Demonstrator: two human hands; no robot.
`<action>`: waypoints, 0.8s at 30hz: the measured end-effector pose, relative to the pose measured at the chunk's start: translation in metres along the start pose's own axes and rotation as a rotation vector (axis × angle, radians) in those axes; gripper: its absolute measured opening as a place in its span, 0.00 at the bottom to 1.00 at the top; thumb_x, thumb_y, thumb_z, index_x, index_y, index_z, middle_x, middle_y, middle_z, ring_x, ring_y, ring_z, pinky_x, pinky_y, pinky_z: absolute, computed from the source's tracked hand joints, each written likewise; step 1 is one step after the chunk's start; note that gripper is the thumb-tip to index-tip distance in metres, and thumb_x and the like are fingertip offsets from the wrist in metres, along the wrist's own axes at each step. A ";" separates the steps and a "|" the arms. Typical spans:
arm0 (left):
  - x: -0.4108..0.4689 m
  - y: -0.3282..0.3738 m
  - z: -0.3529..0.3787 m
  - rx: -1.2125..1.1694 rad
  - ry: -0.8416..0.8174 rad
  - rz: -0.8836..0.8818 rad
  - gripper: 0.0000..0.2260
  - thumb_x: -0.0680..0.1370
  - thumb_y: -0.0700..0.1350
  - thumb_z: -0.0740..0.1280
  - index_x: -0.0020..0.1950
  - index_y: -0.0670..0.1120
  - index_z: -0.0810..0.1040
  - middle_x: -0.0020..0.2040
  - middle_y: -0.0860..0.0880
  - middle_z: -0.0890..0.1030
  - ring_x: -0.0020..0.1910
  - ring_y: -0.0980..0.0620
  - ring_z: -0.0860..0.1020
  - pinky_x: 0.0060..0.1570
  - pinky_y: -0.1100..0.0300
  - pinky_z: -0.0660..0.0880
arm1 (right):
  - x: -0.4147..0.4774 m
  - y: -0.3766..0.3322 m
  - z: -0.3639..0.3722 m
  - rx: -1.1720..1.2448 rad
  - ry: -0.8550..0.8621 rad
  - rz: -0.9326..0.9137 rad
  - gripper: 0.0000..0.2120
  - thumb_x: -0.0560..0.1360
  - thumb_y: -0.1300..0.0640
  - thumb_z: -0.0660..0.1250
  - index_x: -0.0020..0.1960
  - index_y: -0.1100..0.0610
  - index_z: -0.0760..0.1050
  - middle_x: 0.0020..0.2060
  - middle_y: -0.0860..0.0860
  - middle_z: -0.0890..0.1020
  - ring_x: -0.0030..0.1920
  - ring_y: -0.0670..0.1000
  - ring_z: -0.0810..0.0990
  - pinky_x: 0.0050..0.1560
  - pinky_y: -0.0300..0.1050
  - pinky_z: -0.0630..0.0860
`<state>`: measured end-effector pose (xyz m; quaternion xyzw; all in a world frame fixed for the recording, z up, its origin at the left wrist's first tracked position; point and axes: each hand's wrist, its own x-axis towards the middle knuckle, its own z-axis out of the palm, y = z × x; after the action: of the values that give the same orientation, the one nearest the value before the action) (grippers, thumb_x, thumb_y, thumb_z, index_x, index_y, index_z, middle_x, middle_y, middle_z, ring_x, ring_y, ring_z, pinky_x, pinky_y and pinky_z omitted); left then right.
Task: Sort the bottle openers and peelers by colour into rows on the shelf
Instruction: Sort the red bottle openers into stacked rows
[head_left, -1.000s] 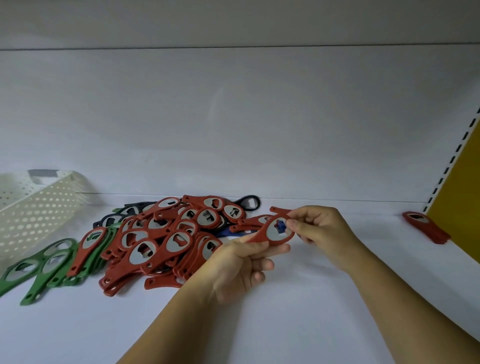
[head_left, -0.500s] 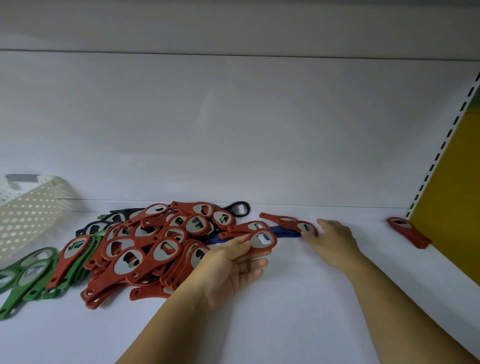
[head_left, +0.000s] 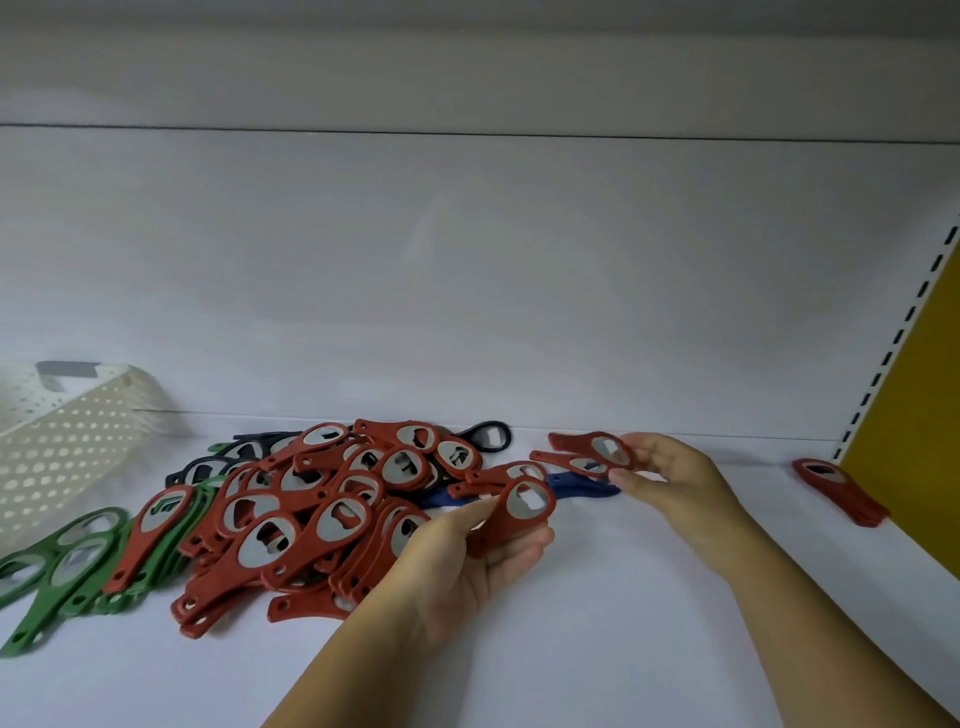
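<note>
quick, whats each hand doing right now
Left hand: holding a red bottle opener.
Right hand: pinching a second red bottle opener.

No legible text or labels.

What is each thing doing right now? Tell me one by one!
left hand, gripping the near red opener
right hand, pinching the far red opener
red pile, jumbled, unsorted
green openers, overlapping at the left
blue opener, lying flat, partly covered
white basket, tilted
red stack, set apart at the right
</note>
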<state>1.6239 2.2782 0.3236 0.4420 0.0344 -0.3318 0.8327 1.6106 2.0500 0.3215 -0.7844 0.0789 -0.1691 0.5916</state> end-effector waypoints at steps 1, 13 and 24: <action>0.000 0.000 0.001 -0.004 -0.003 -0.008 0.14 0.82 0.42 0.57 0.61 0.34 0.74 0.51 0.34 0.82 0.45 0.40 0.84 0.39 0.54 0.82 | -0.004 -0.005 0.002 -0.026 -0.071 -0.029 0.16 0.69 0.65 0.73 0.49 0.47 0.77 0.47 0.45 0.83 0.49 0.44 0.80 0.49 0.36 0.73; -0.004 -0.002 0.003 0.234 -0.114 -0.007 0.09 0.78 0.34 0.62 0.58 0.39 0.74 0.48 0.39 0.84 0.32 0.50 0.81 0.26 0.63 0.75 | -0.016 -0.013 0.029 -0.106 -0.261 -0.179 0.14 0.66 0.56 0.74 0.50 0.44 0.81 0.48 0.40 0.82 0.50 0.39 0.79 0.48 0.32 0.72; -0.005 -0.001 0.007 0.221 -0.113 -0.029 0.14 0.80 0.36 0.57 0.62 0.48 0.73 0.51 0.39 0.84 0.31 0.50 0.82 0.24 0.65 0.74 | 0.015 0.028 0.021 -0.899 -0.050 -0.031 0.18 0.78 0.54 0.63 0.68 0.48 0.71 0.69 0.47 0.67 0.71 0.51 0.62 0.67 0.44 0.63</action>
<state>1.6179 2.2751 0.3291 0.5112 -0.0433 -0.3699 0.7746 1.6348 2.0560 0.2920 -0.9684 0.1184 -0.1079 0.1909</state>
